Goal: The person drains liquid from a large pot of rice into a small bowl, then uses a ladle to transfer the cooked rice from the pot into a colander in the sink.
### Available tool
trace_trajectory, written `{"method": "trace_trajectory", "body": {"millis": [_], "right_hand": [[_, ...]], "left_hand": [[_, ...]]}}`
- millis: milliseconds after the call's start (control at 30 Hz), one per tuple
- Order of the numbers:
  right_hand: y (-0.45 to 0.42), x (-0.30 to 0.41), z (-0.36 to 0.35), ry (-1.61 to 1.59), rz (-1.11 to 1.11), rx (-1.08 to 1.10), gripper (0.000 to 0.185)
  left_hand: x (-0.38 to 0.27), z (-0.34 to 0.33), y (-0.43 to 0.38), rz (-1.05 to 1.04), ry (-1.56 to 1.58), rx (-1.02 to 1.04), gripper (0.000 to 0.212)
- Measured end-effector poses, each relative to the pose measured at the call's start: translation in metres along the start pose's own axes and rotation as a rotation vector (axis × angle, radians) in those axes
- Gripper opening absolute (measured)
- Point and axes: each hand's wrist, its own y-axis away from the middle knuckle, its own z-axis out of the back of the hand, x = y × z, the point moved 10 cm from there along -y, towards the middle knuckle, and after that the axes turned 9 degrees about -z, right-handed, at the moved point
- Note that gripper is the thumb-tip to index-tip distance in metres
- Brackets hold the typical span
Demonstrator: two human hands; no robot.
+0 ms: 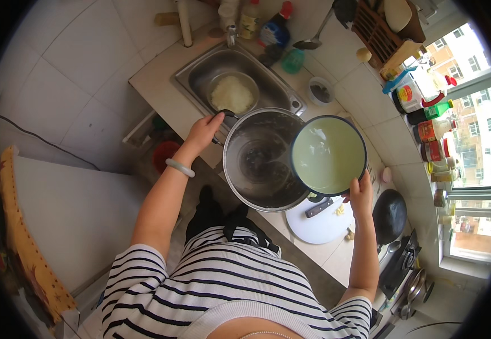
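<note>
My left hand (205, 132) grips the black side handle of a large metal pot (256, 169), its inside facing up. In my right hand (359, 191) is the dark rim of a pale green bowl (329, 154), which overlaps the pot's right side. Whether bowl and pot touch, I cannot tell. Beyond the pot, a bowl (255, 80) of whitish, rice-like food (231, 94) stands in the steel sink (199, 70). A round white cutting board (313, 229) lies below the green bowl, with a dark-handled knife (319, 208) and small yellowish pieces (339, 209) on it.
Behind the sink are a faucet (231, 36), bottles (275, 27) and a small tub (321, 91) with dark contents. A black wok (389, 216) and a gas stove (402, 262) are at the right. Condiment bottles (430, 131) line the windowsill. A red container (167, 156) is below the counter.
</note>
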Motion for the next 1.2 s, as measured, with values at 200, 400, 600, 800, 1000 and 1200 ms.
{"method": "trace_trajectory", "body": {"millis": [200, 400, 600, 800, 1000, 1200], "right_hand": [[0.001, 0.006, 0.011, 0.062, -0.002, -0.041, 0.031], [0.006, 0.013, 0.024, 0.052, 0.02, -0.095, 0.03], [0.014, 0.024, 0.031, 0.066, 0.087, -0.173, 0.029], [0.012, -0.021, 0.026, -0.318, -0.187, -0.043, 0.022], [0.025, -0.063, 0.055, -0.562, -0.242, -0.044, 0.025], [0.059, -0.146, 0.123, -0.584, -0.271, -0.308, 0.026]], "left_hand": [[-0.009, -0.002, 0.004, 0.024, 0.044, -0.002, 0.045], [0.001, -0.003, 0.001, 0.021, 0.042, 0.004, 0.045], [0.011, -0.001, -0.002, 0.032, 0.061, 0.008, 0.046], [0.004, -0.002, 0.0, 0.06, 0.096, 0.001, 0.045], [0.005, -0.008, 0.0, 0.085, 0.108, 0.026, 0.043], [0.01, -0.006, 0.004, 0.13, 0.103, -0.022, 0.04]]}}
